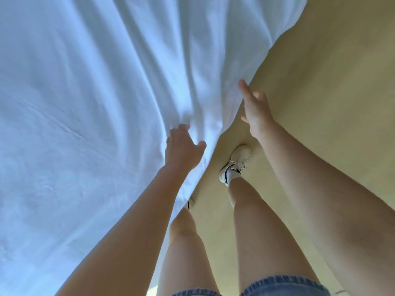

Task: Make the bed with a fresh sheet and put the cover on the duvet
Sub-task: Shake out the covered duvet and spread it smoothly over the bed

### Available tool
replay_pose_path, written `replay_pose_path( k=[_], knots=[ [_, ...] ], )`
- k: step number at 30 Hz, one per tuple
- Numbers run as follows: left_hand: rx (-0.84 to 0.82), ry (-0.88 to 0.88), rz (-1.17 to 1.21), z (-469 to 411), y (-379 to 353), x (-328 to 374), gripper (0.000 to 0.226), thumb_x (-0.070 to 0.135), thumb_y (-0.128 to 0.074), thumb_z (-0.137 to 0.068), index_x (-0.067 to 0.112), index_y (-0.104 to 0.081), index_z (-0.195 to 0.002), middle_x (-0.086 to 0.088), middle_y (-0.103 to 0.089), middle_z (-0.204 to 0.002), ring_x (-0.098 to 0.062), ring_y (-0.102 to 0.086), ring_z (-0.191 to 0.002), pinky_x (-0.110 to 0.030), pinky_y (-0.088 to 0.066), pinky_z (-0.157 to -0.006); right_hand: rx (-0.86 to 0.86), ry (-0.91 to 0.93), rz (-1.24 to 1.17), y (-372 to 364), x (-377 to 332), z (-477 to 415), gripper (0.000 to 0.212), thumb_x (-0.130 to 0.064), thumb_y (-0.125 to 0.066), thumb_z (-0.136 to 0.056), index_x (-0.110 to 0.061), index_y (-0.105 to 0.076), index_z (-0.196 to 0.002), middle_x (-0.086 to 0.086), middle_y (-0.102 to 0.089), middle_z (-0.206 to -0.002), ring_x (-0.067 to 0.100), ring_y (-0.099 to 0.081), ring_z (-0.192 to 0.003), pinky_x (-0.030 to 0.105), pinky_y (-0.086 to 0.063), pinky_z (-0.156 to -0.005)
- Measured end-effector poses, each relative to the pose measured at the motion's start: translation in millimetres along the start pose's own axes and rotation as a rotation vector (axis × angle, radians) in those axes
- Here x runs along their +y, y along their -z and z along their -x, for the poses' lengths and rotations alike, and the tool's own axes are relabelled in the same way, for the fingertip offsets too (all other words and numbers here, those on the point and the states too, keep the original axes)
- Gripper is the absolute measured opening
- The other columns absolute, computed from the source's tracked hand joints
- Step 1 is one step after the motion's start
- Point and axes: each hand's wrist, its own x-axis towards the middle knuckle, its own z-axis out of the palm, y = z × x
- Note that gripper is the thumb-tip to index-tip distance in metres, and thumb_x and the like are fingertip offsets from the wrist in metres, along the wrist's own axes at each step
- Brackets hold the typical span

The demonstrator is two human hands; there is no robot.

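Left of a tan floor [320, 82], a creased white sheet [85, 103] spreads in soft folds; left hand [183, 148] grips its draped edge, right hand [255, 110] rests straight fingers against it.

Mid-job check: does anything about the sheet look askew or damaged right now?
The sheet is not flat: long folds bunch toward its near edge, where the left hand grips it. The right hand touches the hanging edge with straight fingers. No tear or stain shows.
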Motion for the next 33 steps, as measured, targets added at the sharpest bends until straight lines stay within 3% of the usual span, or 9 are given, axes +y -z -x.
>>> replay_pose_path(
  k=[2,6,12,15,18,21,26,29,33],
  knots=[
    [0.018,0.009,0.049,-5,-2,26,0.06,0.033,-0.06,-0.085,0.014,-0.036,-0.137,-0.008,-0.04,-0.134,-0.026,-0.043,-0.123,-0.034,-0.036,-0.098,-0.08,0.029,-0.016,1,-33,-20,0.05,-0.053,-0.061,-0.084,-0.013,-0.054,-0.115,0.006,-0.059,-0.122,0.015,-0.059,-0.102,0.036,-0.049,-0.088],
    [0.125,0.028,0.151,-16,3,76,0.056,0.036,-0.063,-0.084,0.008,-0.042,-0.127,-0.008,-0.045,-0.122,-0.026,-0.049,-0.113,-0.029,-0.038,-0.087,-0.065,0.166,0.203,-1,-57,-32,0.028,-0.035,-0.057,-0.091,-0.01,-0.052,-0.079,0.003,-0.056,-0.078,0.019,-0.057,-0.073,0.032,-0.049,-0.066],
    [0.247,-0.015,0.091,-29,16,130,0.056,0.049,-0.065,-0.08,0.014,-0.046,-0.119,0.0,-0.048,-0.113,-0.02,-0.052,-0.099,-0.027,-0.034,-0.076,0.011,0.411,0.56,49,-51,-30,0.052,-0.026,-0.051,-0.094,-0.016,-0.025,-0.051,0.0,-0.025,-0.046,0.015,-0.024,-0.043,0.032,-0.019,-0.045],
    [0.23,-0.043,0.01,-47,22,154,0.041,0.041,-0.059,-0.089,0.01,-0.049,-0.114,-0.006,-0.053,-0.113,-0.026,-0.055,-0.1,-0.03,-0.036,-0.075,0.077,0.415,0.67,90,-53,-39,0.046,-0.021,-0.042,-0.091,-0.013,-0.027,-0.048,0.002,-0.025,-0.046,0.024,-0.028,-0.05,0.035,-0.018,-0.049],
    [0.14,-0.085,-0.057,-65,28,180,0.033,0.035,-0.057,-0.091,0.01,-0.052,-0.112,-0.008,-0.056,-0.113,-0.028,-0.055,-0.104,-0.032,-0.04,-0.082,0.222,0.148,0.709,137,-44,-54,0.04,-0.02,-0.042,-0.09,0.006,-0.056,-0.064,0.013,-0.04,-0.056,0.026,-0.044,-0.062,0.034,-0.03,-0.057],
    [0.09,-0.141,-0.059,-81,33,205,0.035,0.035,-0.057,-0.087,0.015,-0.052,-0.115,-0.004,-0.057,-0.112,-0.025,-0.056,-0.102,-0.032,-0.042,-0.081,0.013,-0.108,0.585,137,-56,-61,0.032,-0.019,-0.049,-0.093,-0.004,-0.052,-0.065,0.011,-0.052,-0.061,0.025,-0.051,-0.058,0.032,-0.04,-0.058],
    [0.026,0.011,0.038,-119,58,227,0.029,0.032,-0.057,-0.087,0.016,-0.052,-0.111,-0.001,-0.058,-0.111,-0.02,-0.054,-0.099,-0.026,-0.034,-0.078,-0.08,0.018,0.447,106,-164,-109,0.039,-0.041,-0.052,-0.09,-0.018,-0.04,-0.061,-0.008,-0.041,-0.052,0.005,-0.04,-0.045,0.021,-0.032,-0.047],
    [-0.061,0.021,0.025,-141,73,243,0.027,0.031,-0.057,-0.088,0.015,-0.053,-0.11,-0.001,-0.059,-0.109,-0.016,-0.05,-0.091,-0.024,-0.034,-0.078,-0.079,-0.077,0.255,80,-227,-152,0.028,-0.039,-0.053,-0.09,-0.012,-0.06,-0.083,-0.001,-0.06,-0.074,0.015,-0.06,-0.069,0.022,-0.043,-0.055],
    [-0.183,0.023,0.0,-161,89,271,0.031,0.031,-0.054,-0.091,0.011,-0.054,-0.115,-0.004,-0.06,-0.113,-0.022,-0.054,-0.105,-0.024,-0.034,-0.08,-0.113,0.034,0.757,66,-245,-174,0.021,-0.016,-0.043,-0.095,-0.006,-0.061,-0.092,0.009,-0.059,-0.086,0.027,-0.057,-0.086,0.027,-0.035,-0.066]
  ],
)
